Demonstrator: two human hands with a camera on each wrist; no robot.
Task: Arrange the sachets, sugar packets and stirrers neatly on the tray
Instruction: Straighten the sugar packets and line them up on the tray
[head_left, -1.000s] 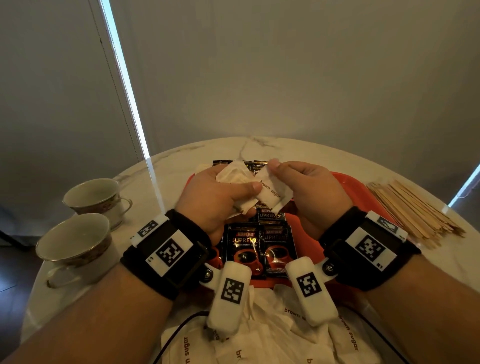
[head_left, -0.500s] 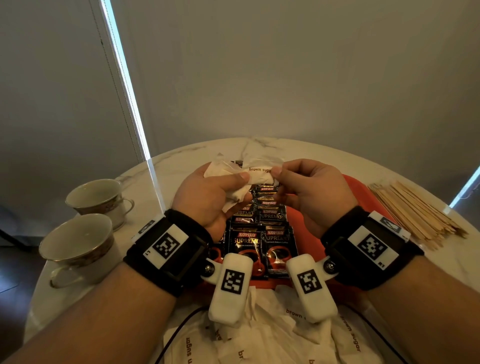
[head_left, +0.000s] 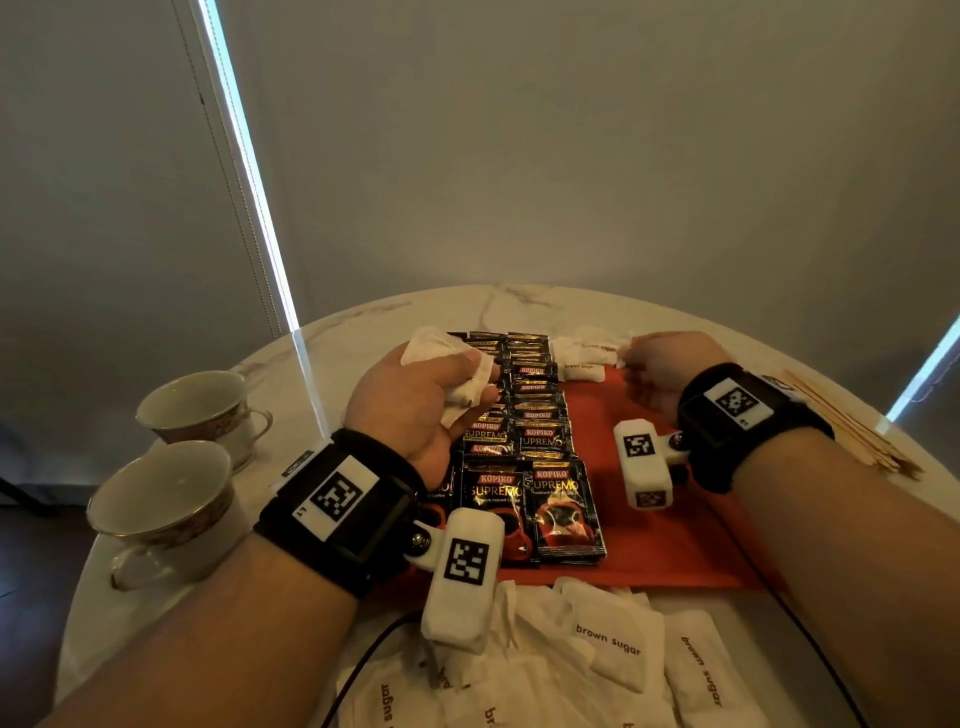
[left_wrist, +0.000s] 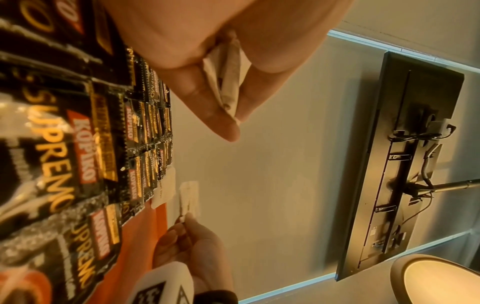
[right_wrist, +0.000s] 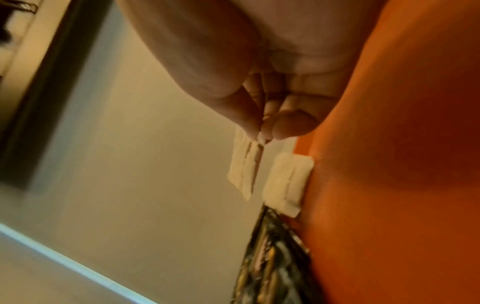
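Note:
My left hand (head_left: 470, 382) grips a small bunch of white sugar packets (head_left: 441, 348) above the black coffee sachets (head_left: 535, 441), which lie in two overlapping columns on the red tray (head_left: 649, 535). In the left wrist view the bunch of packets (left_wrist: 230, 82) is squeezed between thumb and fingers. My right hand (head_left: 626, 359) pinches one sugar packet (head_left: 584, 349) by its edge at the tray's far side; the pinched packet (right_wrist: 242, 170) hangs just above a second packet (right_wrist: 287, 183) lying flat on the tray. Wooden stirrers (head_left: 857, 431) lie in a pile on the table to the right.
Several loose brown sugar packets (head_left: 613, 649) lie on the marble table (head_left: 363, 322) in front of the tray, with a black cable (head_left: 363, 670) among them. Two teacups (head_left: 171, 499) stand at the left edge. The tray's right half is bare red.
My right hand took one packet from the bunch in the left hand and carried it right, to the tray's far edge. The hands have parted; the left still holds the bunch.

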